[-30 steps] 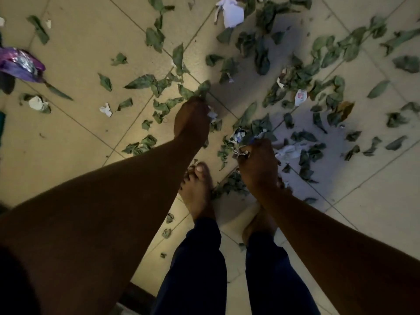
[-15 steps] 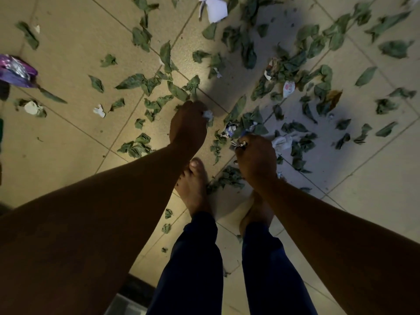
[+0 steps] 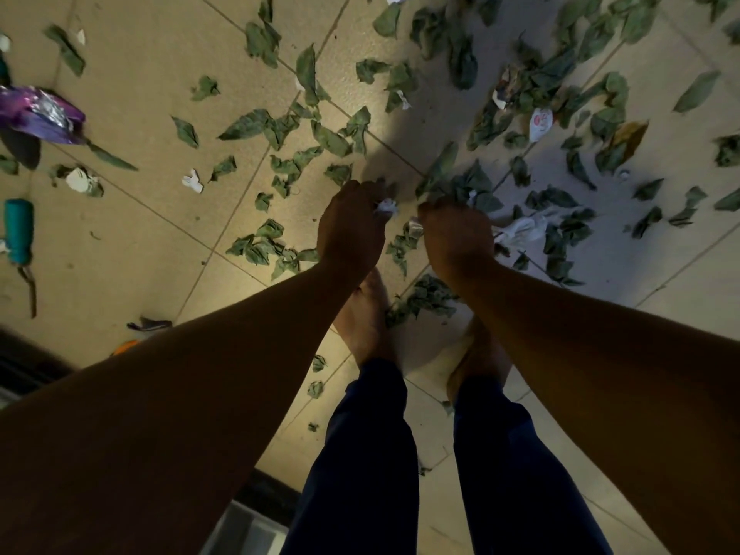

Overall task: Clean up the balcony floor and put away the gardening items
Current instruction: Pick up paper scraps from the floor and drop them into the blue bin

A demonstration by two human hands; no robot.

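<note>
The floor (image 3: 132, 242) is laid with beige square tiles set diagonally to the view, lit warmly on the left and falling into shadow on the right. Dried green leaves (image 3: 332, 142) lie scattered over most of it, densest in the upper right and in a band running across the middle, with small torn paper scraps (image 3: 193, 182) mixed among them. A person stands barefoot in dark blue trousers (image 3: 360, 454), bent forward with both arms reaching straight down to the floor just ahead of the toes. The left hand (image 3: 350, 228) is curled into a loose fist, and a crumpled white paper piece (image 3: 386, 206) shows at its fingertips, pinched there. The right hand (image 3: 454, 232) is likewise curled closed with its knuckles up, pressed into a cluster of leaves (image 3: 472, 186) and litter; green and white bits show at its fingertips, but exactly what it grips cannot be told. The two hands are near each other, not touching. A larger white crumpled tissue (image 3: 520, 228) lies on the floor just beside the right hand. At the left edge of the view lie a shiny purple foil wrapper (image 3: 40, 114) and, below it, a garden tool with a teal handle (image 3: 18, 230), both well apart from the hands. A small white label with red print (image 3: 540, 123) lies among the leaves in the upper right.
</note>
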